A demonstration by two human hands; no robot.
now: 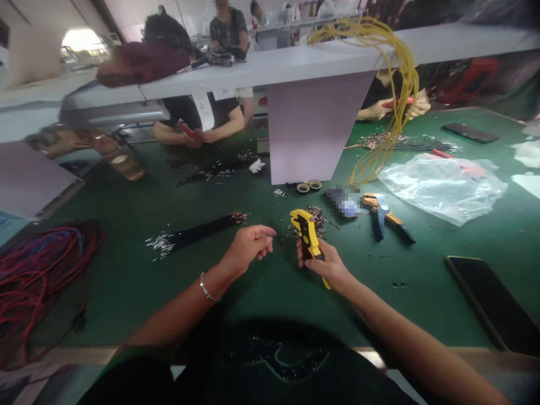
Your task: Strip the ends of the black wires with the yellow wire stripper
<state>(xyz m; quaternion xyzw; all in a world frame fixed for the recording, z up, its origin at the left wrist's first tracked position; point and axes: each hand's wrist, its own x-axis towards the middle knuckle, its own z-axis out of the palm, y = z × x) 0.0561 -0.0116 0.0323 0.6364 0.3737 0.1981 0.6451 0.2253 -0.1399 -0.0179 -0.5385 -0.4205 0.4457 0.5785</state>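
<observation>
My right hand [323, 261] is wrapped round the handles of a yellow and black wire stripper [307, 233], its head tilted up and to the left. Behind the tool lies a pile of short dark wires [316, 220] with shiny, coppery ends. To the left of the stripper, my left hand [253, 246] hovers over the table with thumb and fingers drawn together. Anything in that pinch is too small to make out. Left of this hand stretches a bundle of black wires [202, 232], with silvery tips at its left end and coppery ones at its right.
Orange and blue pliers [383, 214] and a plastic bag [447, 183] lie to the right, a phone [491, 298] near the front. Red and blue cables [37, 270] are coiled left. Tape rolls [302, 188] sit beneath the shelf [253, 70]; yellow cables [400, 62] hang down. Co-workers sit opposite.
</observation>
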